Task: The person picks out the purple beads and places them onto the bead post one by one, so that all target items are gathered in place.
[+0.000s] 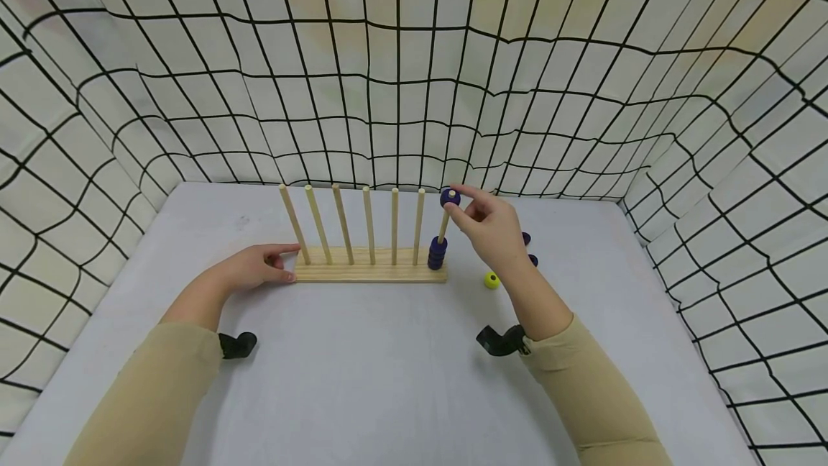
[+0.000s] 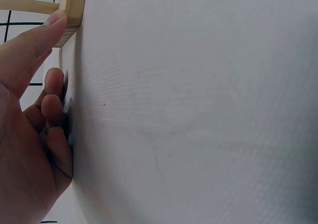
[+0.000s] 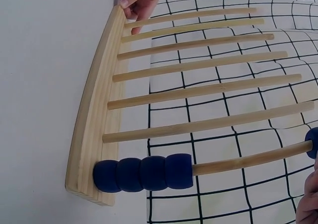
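Note:
A wooden peg rack stands on the table, with its long base (image 1: 362, 275) lying lengthwise and several upright pegs (image 1: 369, 225) in a row. My left hand (image 1: 255, 268) grips the left end of the base between thumb and index finger; its other fingers are curled near the table in the left wrist view. At the top of the rightmost peg (image 3: 243, 163), my right hand (image 1: 488, 229) pinches a dark blue bead (image 1: 450, 198), whose hole has the peg's tip in it. Several dark blue beads (image 3: 144, 173) are stacked at the bottom of that same peg. The other pegs are bare.
A yellow bead (image 1: 491, 280) lies on the white table (image 1: 362, 380) right of the rack. Dark blue beads (image 1: 533, 260) lie near it, partly hidden by the right wrist. Black-checked white cloth (image 1: 414, 92) surrounds the table's back and sides.

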Motion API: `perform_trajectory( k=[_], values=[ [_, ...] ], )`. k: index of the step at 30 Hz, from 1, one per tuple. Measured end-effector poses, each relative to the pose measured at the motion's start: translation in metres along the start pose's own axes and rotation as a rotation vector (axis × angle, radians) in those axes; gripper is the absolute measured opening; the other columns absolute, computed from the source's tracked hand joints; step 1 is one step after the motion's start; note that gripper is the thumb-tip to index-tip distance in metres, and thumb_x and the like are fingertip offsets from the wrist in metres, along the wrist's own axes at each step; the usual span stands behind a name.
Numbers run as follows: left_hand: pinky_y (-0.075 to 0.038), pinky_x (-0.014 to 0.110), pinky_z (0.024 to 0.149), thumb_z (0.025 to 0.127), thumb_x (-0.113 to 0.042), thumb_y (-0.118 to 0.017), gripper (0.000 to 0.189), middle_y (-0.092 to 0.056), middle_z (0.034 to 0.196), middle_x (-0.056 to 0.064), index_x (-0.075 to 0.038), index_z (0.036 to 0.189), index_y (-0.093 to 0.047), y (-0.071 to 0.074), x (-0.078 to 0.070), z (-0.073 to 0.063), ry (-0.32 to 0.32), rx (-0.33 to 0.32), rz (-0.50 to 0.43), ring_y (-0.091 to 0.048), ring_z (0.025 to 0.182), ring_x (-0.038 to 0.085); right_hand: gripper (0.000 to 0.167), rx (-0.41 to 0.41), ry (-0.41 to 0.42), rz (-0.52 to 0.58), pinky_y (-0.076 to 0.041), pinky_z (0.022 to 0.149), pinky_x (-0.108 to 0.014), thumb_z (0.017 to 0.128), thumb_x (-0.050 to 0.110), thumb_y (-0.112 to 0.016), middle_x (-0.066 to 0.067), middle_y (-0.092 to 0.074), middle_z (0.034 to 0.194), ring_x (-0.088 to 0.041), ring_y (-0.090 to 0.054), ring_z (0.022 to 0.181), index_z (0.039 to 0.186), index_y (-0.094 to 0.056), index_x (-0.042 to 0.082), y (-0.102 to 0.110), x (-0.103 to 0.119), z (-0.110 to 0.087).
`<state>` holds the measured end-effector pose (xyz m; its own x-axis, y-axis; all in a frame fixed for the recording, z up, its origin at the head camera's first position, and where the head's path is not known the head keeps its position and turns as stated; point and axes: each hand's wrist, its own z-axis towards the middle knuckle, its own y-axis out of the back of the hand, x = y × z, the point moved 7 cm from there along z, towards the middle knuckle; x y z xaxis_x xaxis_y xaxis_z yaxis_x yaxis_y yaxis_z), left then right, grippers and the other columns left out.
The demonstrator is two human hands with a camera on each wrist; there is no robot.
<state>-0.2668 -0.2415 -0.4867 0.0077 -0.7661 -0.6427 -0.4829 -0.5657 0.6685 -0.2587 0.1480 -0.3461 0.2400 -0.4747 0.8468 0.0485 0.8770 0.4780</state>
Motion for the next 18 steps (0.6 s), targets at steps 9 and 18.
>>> perform_trajectory(
  k=[9, 18],
  values=[
    [-0.036, 0.035, 0.073, 0.089, -0.032, -0.074, 0.074, -0.051, 0.093, 0.007, -0.005, 0.15, -0.042, 0.002, 0.001, 0.002, -0.023, -0.002, 0.008, -0.045, 0.083, 0.021, 0.043, 0.014, -0.022, -0.013, -0.036, 0.052, -0.027, 0.094, 0.03, -0.07, -0.004, -0.054, 0.075, -0.019, -0.045, 0.064, 0.133, -0.064, 0.015, -0.002, -0.005, -0.002],
    [-0.036, 0.036, 0.073, 0.089, -0.034, -0.074, 0.075, -0.051, 0.094, 0.007, -0.006, 0.15, -0.042, 0.001, 0.001, 0.002, -0.019, 0.001, 0.01, -0.045, 0.084, 0.021, 0.042, 0.029, -0.052, 0.0, -0.036, 0.054, -0.028, 0.094, 0.031, -0.07, -0.004, -0.054, 0.075, -0.019, -0.046, 0.065, 0.134, -0.064, 0.016, -0.007, -0.013, -0.003]
  ],
)
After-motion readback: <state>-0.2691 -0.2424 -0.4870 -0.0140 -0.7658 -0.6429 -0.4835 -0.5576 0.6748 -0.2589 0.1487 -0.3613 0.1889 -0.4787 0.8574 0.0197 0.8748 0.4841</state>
